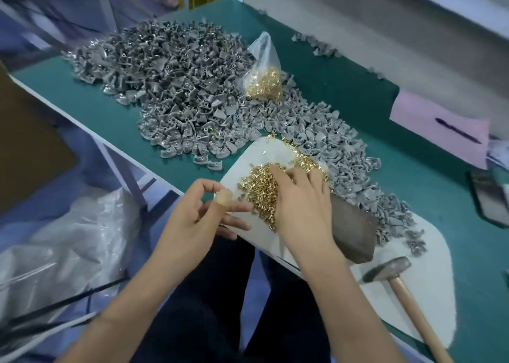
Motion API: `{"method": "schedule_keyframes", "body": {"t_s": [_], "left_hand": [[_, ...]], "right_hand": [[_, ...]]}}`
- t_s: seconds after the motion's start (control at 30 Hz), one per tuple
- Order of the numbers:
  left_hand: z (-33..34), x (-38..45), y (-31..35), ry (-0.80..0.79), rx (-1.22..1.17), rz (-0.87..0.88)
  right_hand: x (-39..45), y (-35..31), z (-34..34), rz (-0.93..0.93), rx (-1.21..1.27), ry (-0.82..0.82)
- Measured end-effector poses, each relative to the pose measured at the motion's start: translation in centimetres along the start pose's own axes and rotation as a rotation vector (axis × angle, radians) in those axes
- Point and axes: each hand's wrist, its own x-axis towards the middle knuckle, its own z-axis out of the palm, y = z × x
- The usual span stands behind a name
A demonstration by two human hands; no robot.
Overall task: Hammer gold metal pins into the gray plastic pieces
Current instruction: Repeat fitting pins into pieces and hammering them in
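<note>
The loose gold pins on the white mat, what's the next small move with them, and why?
Probably pinch a single pin out of the loose gold pins with the right hand, whose fingers lie spread on the heap and hold nothing yet. The left hand waits at the mat's edge, also empty, and the hammer lies untouched, so hammering looks a step away.
</note>
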Motion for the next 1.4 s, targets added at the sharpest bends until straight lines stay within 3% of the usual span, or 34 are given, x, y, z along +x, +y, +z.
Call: {"method": "schedule_keyframes", "body": {"t_s": [0.17,0.3,0.57,0.9,1.17,1.4], "left_hand": [[-0.6,0.0,-0.3,0.091,0.092,0.079],[-0.9,0.4,-0.7,0.062,0.245,0.106],[0.0,0.6,-0.2,0.036,0.093,-0.019],[1.0,0.8,0.2,-0.016,-0.013,0.046],[4.4,1.9,0.0,-0.129,0.187,0.133],[10.0,2.7,-0.3,-0.208,0.438,0.322]], "right_hand": [[0.6,-0.2,0.3,0.007,-0.059,-0.033],[1.4,0.2,0.0,0.01,-0.005,-0.013],[1.3,0.9,-0.4,0.027,0.208,0.045],[0.8,2.3,-1.3,0.04,0.588,0.117],[-2.2,6.5,-3.0,0.109,0.717,0.208],[-5.8,12.2,-4.0,0.359,1.038,0.104]]}}
